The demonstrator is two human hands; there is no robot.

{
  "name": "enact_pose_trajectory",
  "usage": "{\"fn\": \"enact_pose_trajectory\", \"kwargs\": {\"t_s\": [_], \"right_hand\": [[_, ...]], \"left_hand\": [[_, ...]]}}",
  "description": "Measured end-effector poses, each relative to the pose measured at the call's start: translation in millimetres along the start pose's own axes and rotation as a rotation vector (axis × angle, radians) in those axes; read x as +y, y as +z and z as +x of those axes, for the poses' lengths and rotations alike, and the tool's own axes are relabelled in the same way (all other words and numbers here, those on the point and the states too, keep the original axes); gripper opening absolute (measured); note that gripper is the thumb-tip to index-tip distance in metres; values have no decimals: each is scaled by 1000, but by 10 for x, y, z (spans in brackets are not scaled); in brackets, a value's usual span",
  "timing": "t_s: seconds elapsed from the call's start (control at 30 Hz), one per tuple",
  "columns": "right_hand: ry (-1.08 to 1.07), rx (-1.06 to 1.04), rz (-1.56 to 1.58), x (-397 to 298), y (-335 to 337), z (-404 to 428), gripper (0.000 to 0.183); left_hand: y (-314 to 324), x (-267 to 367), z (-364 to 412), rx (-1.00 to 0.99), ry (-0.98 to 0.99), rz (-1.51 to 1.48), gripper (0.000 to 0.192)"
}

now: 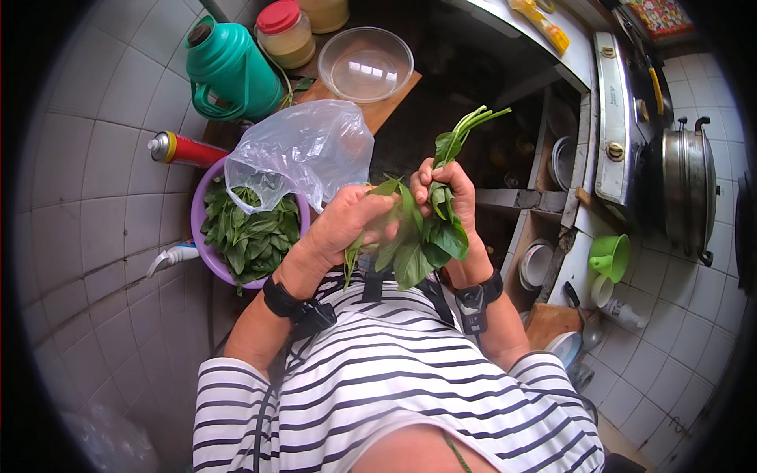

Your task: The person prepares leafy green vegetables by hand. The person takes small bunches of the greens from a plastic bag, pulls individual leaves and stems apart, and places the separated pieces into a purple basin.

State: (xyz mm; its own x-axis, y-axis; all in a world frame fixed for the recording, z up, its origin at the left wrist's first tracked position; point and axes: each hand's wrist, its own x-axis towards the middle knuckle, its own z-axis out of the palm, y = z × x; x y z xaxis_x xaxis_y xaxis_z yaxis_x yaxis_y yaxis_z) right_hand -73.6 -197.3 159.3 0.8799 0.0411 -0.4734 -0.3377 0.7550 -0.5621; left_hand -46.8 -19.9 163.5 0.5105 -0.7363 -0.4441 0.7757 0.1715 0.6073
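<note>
My right hand [446, 186] is closed around a bunch of leafy green stems [440, 236], its pale cut ends pointing up and right, its broad leaves hanging below. Close beside it on the left, my left hand [366, 219] grips leaves and a thin sprig; part of it looks blurred. Left of my forearm, a purple basin [197, 236] holds a heap of picked green leaves [254, 236]. A clear plastic bag [307, 148] lies partly over the basin's upper edge.
A green thermos flask [233, 68], a jar with a red lid [286, 35] and a clear plastic bowl [366, 65] stand beyond the bag. A red spray can [189, 151] lies by the tiled wall. At right are a gas stove [612, 118], a steel pot [689, 186] and a green dipper [609, 258].
</note>
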Motion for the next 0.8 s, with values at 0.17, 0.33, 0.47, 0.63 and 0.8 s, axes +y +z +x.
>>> {"fn": "enact_pose_trajectory", "kwargs": {"t_s": [0.17, 0.33, 0.47, 0.63, 0.8], "right_hand": [[-8, -42, 16, -21, -63, -133, 16], [-17, -60, 5, -20, -98, -214, 17], [-21, -54, 82, -38, -149, -257, 15], [-26, -38, 74, -72, -89, -344, 14], [-18, -64, 31, -87, -120, -352, 15]], "left_hand": [[92, -31, 26, 25, 31, 122, 15], [152, -27, 29, 30, 50, 179, 15], [126, 3, -16, -22, 45, 216, 15], [161, 87, -74, -80, -32, 97, 17], [181, 83, -92, -2, -40, 77, 21]]}}
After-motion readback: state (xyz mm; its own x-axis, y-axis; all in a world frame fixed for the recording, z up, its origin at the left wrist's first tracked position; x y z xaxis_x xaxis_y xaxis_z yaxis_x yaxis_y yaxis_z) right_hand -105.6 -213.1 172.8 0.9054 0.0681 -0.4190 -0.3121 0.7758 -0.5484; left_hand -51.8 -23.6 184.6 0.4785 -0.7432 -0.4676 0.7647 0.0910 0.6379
